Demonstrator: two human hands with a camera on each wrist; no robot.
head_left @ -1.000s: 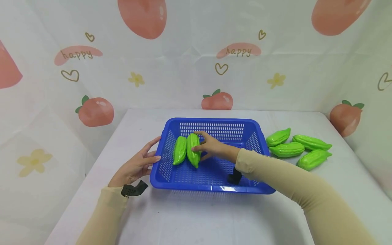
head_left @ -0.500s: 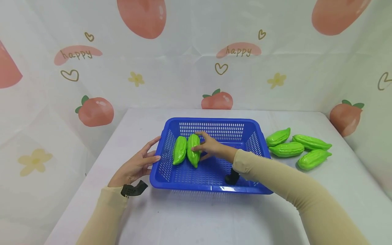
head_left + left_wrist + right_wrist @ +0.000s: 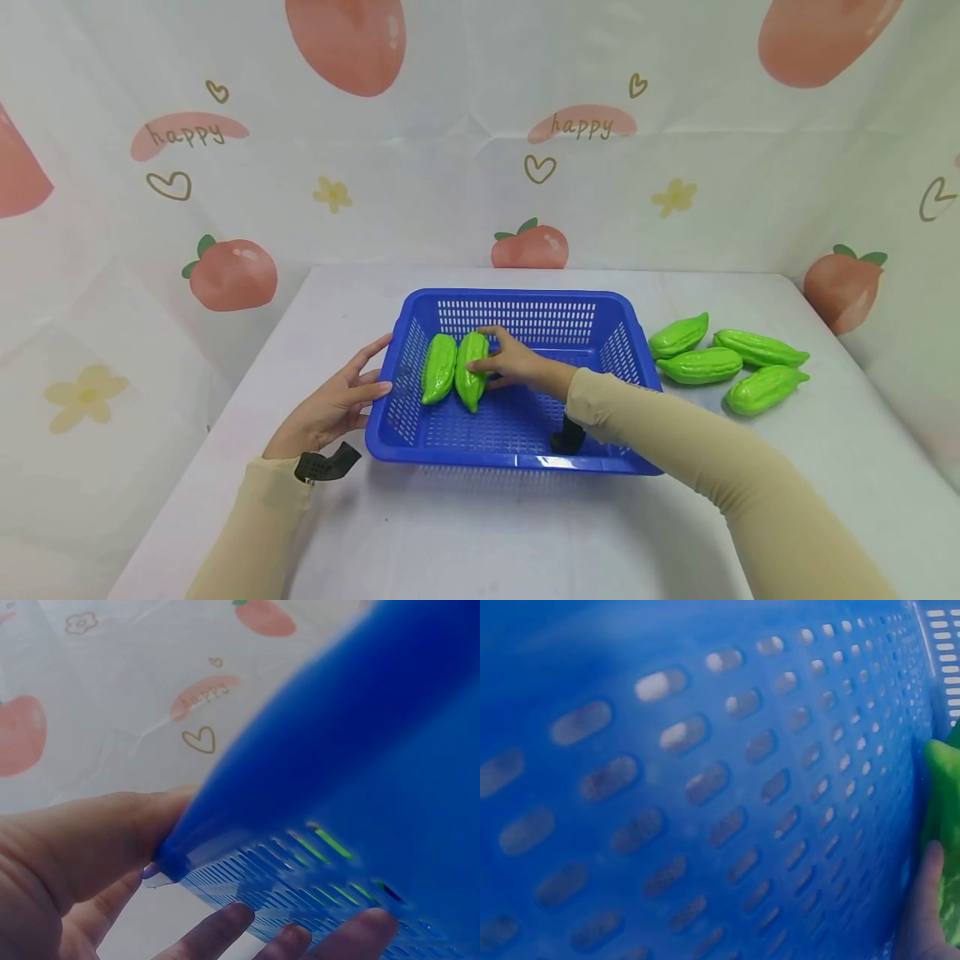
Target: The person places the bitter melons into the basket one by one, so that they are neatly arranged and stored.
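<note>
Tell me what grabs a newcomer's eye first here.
The blue basket at the table's middle stands out, with two green gourds side by side inside. The right hand grips the right one while the left hand touches the basket's left wall. Four more gourds lie right of the basket.

Bright green gourds (image 3: pixel 454 369), a blue slotted basket (image 3: pixel 517 450), peach-printed white backdrop (image 3: pixel 450 150).

Inside the blue basket (image 3: pixel 517 460), the floor at 3 o'clock of the two gourds (image 3: pixel 454 370) is free; its walls block sideways entry.
</note>
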